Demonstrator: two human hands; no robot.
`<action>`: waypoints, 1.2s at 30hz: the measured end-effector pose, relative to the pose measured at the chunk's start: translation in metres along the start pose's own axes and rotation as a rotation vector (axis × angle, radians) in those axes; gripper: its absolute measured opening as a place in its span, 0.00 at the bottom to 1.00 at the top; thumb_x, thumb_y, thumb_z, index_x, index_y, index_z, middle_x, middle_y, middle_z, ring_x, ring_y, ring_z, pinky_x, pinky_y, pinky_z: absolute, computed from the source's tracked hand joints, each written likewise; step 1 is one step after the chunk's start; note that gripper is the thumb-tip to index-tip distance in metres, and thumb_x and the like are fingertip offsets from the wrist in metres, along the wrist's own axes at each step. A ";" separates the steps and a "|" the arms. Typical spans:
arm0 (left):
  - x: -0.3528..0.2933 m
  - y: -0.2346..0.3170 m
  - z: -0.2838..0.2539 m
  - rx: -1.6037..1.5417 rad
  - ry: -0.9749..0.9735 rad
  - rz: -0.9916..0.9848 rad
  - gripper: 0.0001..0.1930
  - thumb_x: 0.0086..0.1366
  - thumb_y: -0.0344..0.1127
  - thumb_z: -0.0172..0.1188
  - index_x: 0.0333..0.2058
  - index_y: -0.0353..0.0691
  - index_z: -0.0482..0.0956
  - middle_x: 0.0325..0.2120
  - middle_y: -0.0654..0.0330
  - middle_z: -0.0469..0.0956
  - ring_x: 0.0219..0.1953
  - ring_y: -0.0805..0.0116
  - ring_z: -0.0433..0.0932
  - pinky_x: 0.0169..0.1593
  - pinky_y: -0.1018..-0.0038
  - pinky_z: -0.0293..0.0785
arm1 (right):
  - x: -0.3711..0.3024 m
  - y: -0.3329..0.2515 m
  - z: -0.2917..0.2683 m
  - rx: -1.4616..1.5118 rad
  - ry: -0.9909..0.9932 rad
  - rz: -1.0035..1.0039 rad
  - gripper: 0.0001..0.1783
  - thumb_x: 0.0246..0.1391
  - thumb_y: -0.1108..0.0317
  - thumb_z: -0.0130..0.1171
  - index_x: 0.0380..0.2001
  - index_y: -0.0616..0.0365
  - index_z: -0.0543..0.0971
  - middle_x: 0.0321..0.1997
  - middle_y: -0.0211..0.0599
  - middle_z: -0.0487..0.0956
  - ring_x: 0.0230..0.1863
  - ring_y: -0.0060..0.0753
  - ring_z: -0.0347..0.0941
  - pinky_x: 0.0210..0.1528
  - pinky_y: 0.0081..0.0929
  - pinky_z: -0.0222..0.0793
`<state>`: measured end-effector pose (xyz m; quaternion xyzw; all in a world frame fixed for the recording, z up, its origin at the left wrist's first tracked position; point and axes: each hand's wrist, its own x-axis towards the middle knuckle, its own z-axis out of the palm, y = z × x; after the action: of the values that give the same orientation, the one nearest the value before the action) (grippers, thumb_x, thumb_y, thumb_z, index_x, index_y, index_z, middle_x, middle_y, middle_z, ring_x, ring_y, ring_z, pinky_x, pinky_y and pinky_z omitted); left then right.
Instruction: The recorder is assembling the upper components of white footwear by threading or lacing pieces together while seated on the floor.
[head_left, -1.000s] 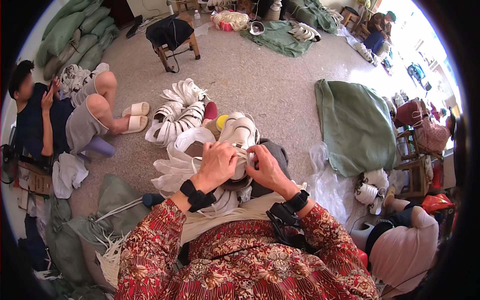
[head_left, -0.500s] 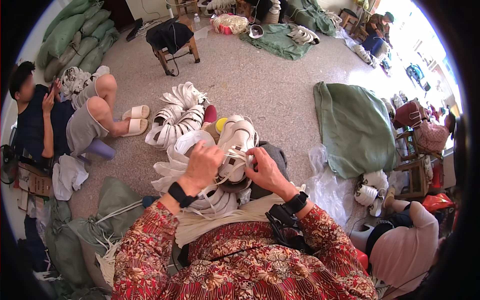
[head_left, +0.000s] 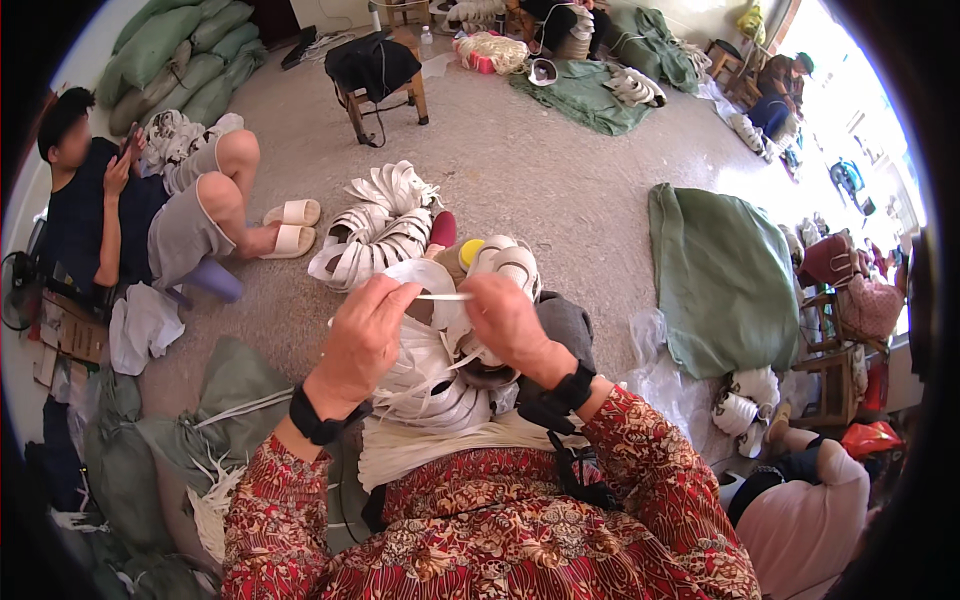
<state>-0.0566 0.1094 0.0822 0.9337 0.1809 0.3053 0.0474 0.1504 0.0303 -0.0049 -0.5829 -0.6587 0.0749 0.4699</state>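
White lace (head_left: 443, 297) runs straight between the two hands, above a cluster of pale shoe uppers (head_left: 425, 385). The left hand (head_left: 360, 335) pinches it between thumb and forefinger; the right hand (head_left: 510, 320), slightly blurred, grasps it with curled fingers. Just beyond the right hand sits a laced shoe (head_left: 512, 262); cream strands (head_left: 440, 446) lie across the lap.
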 end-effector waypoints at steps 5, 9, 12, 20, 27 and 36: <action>-0.023 -0.016 0.037 -0.472 -0.087 -0.368 0.09 0.67 0.22 0.52 0.42 0.35 0.79 0.31 0.50 0.74 0.34 0.49 0.77 0.38 0.59 0.73 | -0.033 0.047 -0.030 0.669 0.451 0.670 0.11 0.68 0.68 0.46 0.35 0.61 0.76 0.33 0.36 0.82 0.33 0.27 0.77 0.36 0.26 0.74; -0.037 -0.019 0.085 -0.540 -0.156 -0.404 0.06 0.67 0.26 0.54 0.39 0.34 0.80 0.31 0.52 0.76 0.33 0.54 0.77 0.38 0.66 0.73 | -0.081 0.065 -0.065 0.866 0.552 0.874 0.11 0.67 0.65 0.46 0.38 0.59 0.76 0.35 0.39 0.82 0.33 0.30 0.80 0.36 0.28 0.77; -0.032 -0.015 0.102 -0.541 -0.168 -0.373 0.07 0.67 0.27 0.55 0.39 0.34 0.81 0.31 0.51 0.76 0.34 0.52 0.78 0.38 0.64 0.73 | -0.098 0.075 -0.084 1.000 0.606 0.918 0.12 0.67 0.64 0.47 0.39 0.58 0.76 0.38 0.41 0.83 0.35 0.33 0.81 0.36 0.31 0.79; -0.019 -0.013 0.137 -0.593 -0.150 -0.382 0.08 0.64 0.27 0.56 0.37 0.33 0.82 0.28 0.49 0.76 0.32 0.48 0.77 0.38 0.60 0.73 | -0.122 0.090 -0.122 0.999 0.765 0.963 0.11 0.66 0.62 0.47 0.39 0.56 0.75 0.43 0.43 0.83 0.39 0.36 0.81 0.40 0.34 0.78; -0.015 -0.017 0.135 -0.414 -0.133 -0.318 0.05 0.61 0.28 0.60 0.33 0.33 0.82 0.27 0.51 0.77 0.30 0.54 0.78 0.36 0.65 0.73 | -0.148 0.096 -0.126 1.025 0.624 1.037 0.11 0.66 0.61 0.50 0.42 0.58 0.76 0.41 0.37 0.81 0.40 0.33 0.79 0.41 0.30 0.77; -0.007 -0.017 0.141 -0.870 -0.214 -0.650 0.07 0.64 0.31 0.61 0.33 0.31 0.82 0.23 0.53 0.83 0.26 0.67 0.82 0.32 0.72 0.75 | -0.139 0.076 -0.136 0.669 0.511 1.045 0.19 0.67 0.58 0.53 0.51 0.61 0.74 0.47 0.38 0.80 0.41 0.28 0.77 0.42 0.26 0.75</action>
<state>0.0157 0.1261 -0.0387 0.7499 0.3112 0.2251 0.5386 0.2821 -0.1239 -0.0538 -0.6476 -0.0994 0.3523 0.6683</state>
